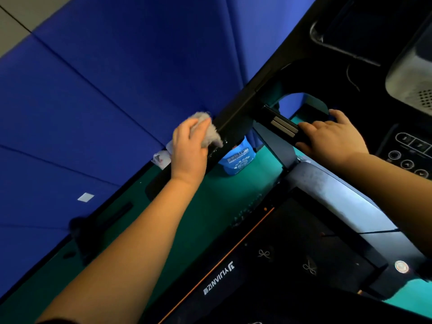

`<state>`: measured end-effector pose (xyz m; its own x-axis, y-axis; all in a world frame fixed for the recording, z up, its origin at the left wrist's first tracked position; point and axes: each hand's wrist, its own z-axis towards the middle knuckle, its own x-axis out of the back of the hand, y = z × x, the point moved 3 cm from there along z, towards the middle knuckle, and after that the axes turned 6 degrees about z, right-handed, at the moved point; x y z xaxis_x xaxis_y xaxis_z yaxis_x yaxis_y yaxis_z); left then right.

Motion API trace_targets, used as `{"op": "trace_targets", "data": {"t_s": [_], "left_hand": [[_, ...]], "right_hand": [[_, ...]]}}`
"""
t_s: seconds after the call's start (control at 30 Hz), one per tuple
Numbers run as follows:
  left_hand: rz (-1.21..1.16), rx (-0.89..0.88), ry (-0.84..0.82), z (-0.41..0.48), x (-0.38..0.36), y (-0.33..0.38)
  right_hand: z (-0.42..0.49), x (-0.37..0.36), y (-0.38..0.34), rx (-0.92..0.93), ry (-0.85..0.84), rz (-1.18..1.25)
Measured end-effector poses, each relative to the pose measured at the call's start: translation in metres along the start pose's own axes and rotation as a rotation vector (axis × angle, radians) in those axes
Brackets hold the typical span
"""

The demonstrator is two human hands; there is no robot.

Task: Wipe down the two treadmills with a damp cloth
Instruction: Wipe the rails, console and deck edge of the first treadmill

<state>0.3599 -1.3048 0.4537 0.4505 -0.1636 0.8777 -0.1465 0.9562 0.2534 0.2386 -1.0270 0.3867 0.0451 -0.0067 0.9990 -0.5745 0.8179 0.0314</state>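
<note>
1. The fingers of the left hand [189, 150] are curled down over a bunched grey cloth [208, 129], which is pressed against the outer side of the black handrail [230, 127] of the treadmill [311, 249].
2. The cloth is gripped between the fingers and the palm; only its upper and right parts are seen past the knuckles.
3. The back of the left hand is turned toward the camera, and the wrist is held nearly straight in line with the forearm.
4. The left forearm is stretched out long from the lower left corner of the view up to the rail.
5. The fingers of the right hand [332, 136] are closed around the shorter black grip bar [284, 126], just beside its two silver sensor strips; the thumb is laid along the far side toward the curved frame.
6. The right forearm is brought in from the right edge, above the control panel [411, 155] with its round buttons.
7. The treadmill deck, with an orange edge line and white lettering, is seen below both arms.
8. A blue printed bag [238, 157] is seen on the green floor [224, 195] below the handrail, between the two hands.
9. Blue padded panels [117, 78] are seen beyond the left hand.
</note>
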Motion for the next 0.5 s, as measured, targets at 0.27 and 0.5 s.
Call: {"op": "trace_targets", "data": {"t_s": [0.27,0.5], "left_hand": [[0.361,-0.552,-0.31,0.045,-0.055,0.012],[0.45,-1.106,-0.187,0.025,-0.058,0.005]], "right_hand": [[-0.001,0.003,-0.002,-0.004,0.017,-0.004],[0.0,0.003,-0.003,-0.005,0.063,-0.007]]}}
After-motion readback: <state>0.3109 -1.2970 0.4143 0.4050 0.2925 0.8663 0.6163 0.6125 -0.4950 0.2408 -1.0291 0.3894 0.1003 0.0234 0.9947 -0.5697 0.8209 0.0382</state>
